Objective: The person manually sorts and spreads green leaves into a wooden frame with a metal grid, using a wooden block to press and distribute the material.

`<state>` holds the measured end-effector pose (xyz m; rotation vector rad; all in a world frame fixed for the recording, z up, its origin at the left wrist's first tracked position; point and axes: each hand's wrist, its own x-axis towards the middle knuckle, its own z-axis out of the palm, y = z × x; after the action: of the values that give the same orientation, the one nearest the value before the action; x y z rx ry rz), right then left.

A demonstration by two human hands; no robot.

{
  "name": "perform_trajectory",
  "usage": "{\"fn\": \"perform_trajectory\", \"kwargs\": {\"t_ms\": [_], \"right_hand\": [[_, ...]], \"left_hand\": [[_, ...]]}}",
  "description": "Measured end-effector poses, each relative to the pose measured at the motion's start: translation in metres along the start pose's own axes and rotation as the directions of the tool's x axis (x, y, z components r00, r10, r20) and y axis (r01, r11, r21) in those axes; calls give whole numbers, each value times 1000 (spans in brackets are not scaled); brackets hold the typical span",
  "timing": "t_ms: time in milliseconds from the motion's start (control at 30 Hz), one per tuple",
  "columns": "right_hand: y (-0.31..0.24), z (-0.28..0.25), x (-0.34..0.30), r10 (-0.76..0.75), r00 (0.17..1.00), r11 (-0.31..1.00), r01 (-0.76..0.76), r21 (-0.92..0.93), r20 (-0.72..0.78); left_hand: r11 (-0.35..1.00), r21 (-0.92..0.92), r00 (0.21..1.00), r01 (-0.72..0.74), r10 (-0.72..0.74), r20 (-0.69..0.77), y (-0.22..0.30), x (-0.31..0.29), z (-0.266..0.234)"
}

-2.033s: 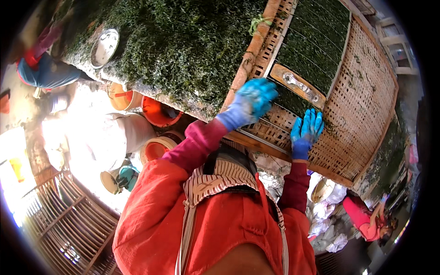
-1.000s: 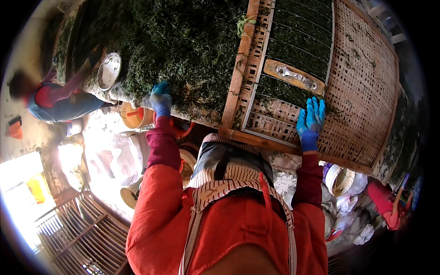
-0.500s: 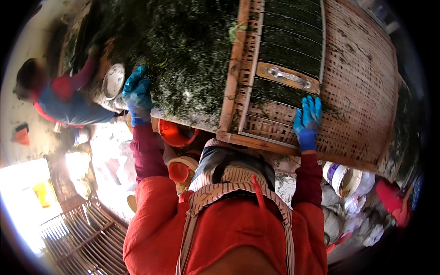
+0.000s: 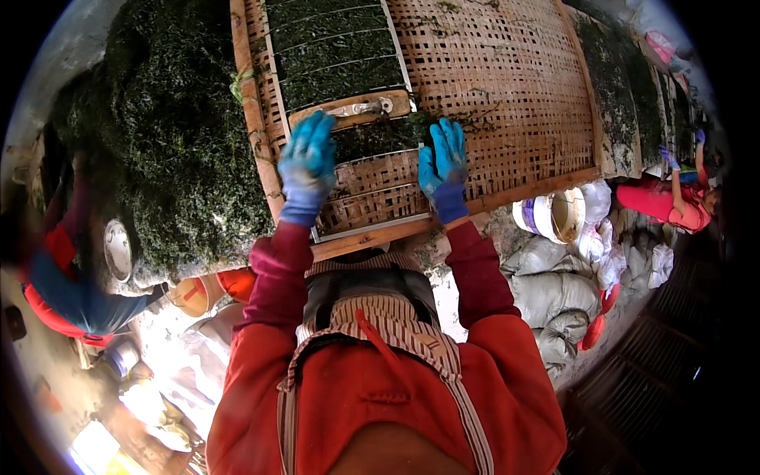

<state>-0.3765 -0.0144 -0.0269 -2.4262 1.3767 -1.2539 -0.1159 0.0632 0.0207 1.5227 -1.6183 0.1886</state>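
My left hand, in a blue glove, lies with fingers stretched over the left rail of a long narrow frame. Its fingertips reach the left end of a wooden block with a metal handle. My right hand, gloved alike, is spread flat by the frame's right rail, beside a small clump of green strands. Chopped, dark green seaweed-like stuff fills the frame's far sections, split by thin crossbars. The frame lies on a woven bamboo tray with wooden edges; bare weave shows in its nearest section.
A large heap of the green stuff covers the table at left, with a white bowl at its edge. A blurred person works beyond it. White buckets and sacks stand below the tray at right, where another person works.
The view has swung right. My left hand has moved from the heap's edge to the frame and block. My right hand stays near the frame's right rail, fingers still spread.
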Motion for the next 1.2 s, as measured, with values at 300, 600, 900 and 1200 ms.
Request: {"fn": "perform_trajectory", "kwargs": {"t_ms": [300,600,900,1200], "right_hand": [[-25,-5,41,-385,735,832,538,-136,558],[6,-14,43,-342,729,938,298,174,594],[47,-44,89,-22,686,992,107,-71,728],[-36,-14,122,-82,598,983,-85,165,797]], "left_hand": [[923,328,729,-200,-83,679,8,-28,-6],[981,162,808,-108,-8,590,10,-31,-11],[993,-5,737,-121,93,670,60,6,17],[999,14,460,49,-35,887,71,29,51]]}}
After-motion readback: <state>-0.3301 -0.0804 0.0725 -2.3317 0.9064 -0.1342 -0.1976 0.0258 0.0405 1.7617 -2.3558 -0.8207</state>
